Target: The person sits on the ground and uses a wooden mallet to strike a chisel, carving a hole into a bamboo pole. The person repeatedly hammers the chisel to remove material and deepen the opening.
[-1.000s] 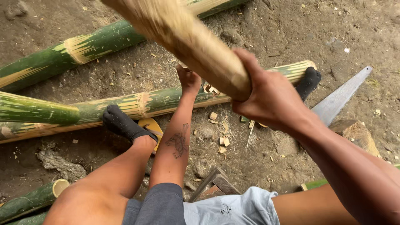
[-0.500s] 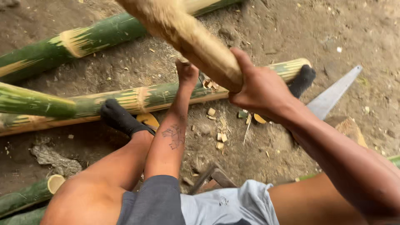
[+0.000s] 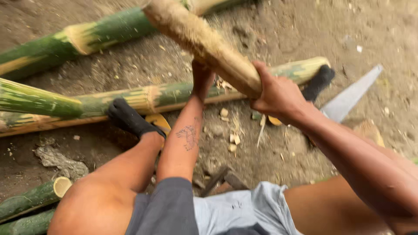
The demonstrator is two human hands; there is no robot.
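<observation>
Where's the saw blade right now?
Head view, right side: the saw blade lies flat on the dirt, just beyond the right hand, near the black-socked foot.

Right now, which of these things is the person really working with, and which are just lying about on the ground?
In use:
- pale club, gripped by the right hand
- split bamboo pole, with the left hand on it and both feet against it

Lying about:
- saw blade
- green bamboo behind
- wood chips
</observation>
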